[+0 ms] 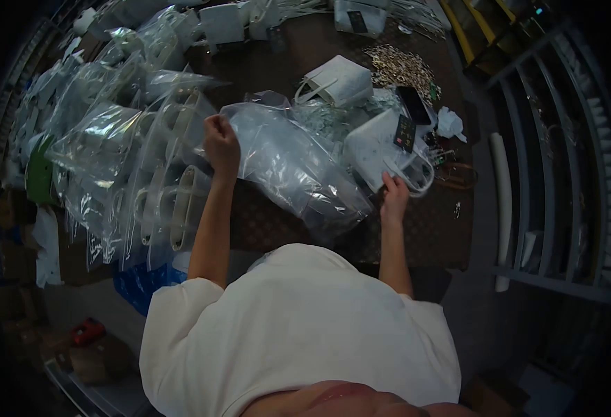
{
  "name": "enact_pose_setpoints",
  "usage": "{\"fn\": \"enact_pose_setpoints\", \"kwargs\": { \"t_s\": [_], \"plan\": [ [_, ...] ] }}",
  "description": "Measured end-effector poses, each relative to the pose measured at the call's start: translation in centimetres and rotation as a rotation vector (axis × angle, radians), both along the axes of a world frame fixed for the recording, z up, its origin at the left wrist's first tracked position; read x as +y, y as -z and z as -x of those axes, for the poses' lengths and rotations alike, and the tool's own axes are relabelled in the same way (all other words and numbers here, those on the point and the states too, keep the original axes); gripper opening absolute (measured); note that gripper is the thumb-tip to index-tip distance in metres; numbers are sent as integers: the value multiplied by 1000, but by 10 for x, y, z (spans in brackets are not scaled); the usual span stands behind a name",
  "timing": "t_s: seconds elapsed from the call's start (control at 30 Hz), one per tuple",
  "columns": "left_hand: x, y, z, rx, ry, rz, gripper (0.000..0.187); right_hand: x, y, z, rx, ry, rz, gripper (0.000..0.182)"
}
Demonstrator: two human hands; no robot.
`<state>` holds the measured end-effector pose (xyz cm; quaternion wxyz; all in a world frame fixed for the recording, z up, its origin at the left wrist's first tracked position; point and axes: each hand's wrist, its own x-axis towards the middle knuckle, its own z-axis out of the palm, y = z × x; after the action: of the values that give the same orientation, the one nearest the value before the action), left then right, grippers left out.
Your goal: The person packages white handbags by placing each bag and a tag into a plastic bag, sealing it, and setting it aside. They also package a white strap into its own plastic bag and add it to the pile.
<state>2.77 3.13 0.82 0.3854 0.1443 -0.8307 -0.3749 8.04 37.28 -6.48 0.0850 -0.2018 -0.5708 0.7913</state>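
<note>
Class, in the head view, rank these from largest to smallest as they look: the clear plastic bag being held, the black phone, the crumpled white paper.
1. clear plastic bag
2. black phone and crumpled white paper: look alike in size, so unranked.

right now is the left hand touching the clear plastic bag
Touching. The head view shows the left hand closed on the upper edge of the clear plastic bag, with no gap between them.

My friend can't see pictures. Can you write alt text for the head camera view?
A person's left hand grips a clear plastic bag while the right hand touches a white handbag on a brown table beside bagged handbags.
</note>
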Motion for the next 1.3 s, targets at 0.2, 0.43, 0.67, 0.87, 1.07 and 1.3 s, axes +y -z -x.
{"fn": "enact_pose_setpoints", "kwargs": {
  "t_s": [0.2, 0.43, 0.67, 0.87, 1.07, 1.3],
  "plan": [
    [19, 11, 24, 0, 180, 100, 9, 21, -50, -72, -32, -345, -211, 22],
    [34, 19, 28, -67, 344, 121, 11, -37, -29, -65, -81, -784, -160, 12],
    [6, 31, -38, -397, 691, 194, 14, -100, 4, -37, -107, -427, 266, 13],
    [6, 70, -97, -207, 430, 229, 10, -113, 6, -34, -130, -461, 146, 15],
    [29, 78, -123, -232, 234, -250, 8, -122, -7, -23, -165, -473, 273, 8],
    [27, 97, -130, -227, 275, -1, 8, -130, -33, -15, -261, -414, 304, 12]
  ]
}}
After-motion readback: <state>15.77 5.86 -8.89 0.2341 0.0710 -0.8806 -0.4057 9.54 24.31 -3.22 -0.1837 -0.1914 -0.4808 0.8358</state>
